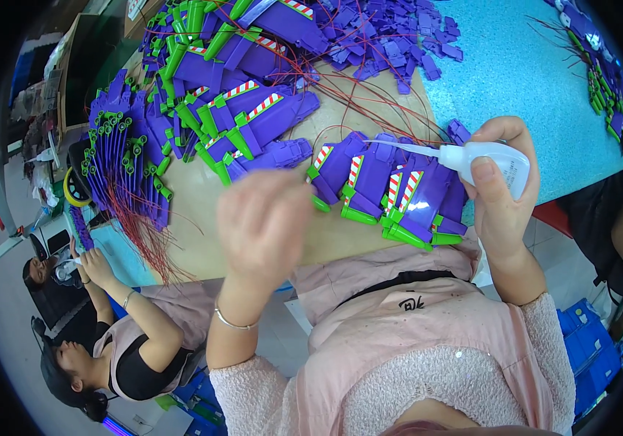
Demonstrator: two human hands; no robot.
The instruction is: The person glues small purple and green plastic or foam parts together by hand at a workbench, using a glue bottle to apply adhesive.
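In my right hand [502,218] is a small white squeeze bottle [512,168] with a long thin nozzle. My fingers wrap round its body, and the nozzle points left over a row of purple plastic wing-shaped parts [364,180]. These parts have green ends and red-and-white striped patches. Left of that row, my raised left hand [264,221] is smeared by motion; its fingers look curled, but whether anything is in them cannot be made out.
More striped purple and green parts [282,112] pile up at the far left, beside parts with red wires [133,211]. Small purple pieces [391,33] heap at the back. Others lie on the blue mat [500,73] at far right. A co-worker [130,330] sits at left.
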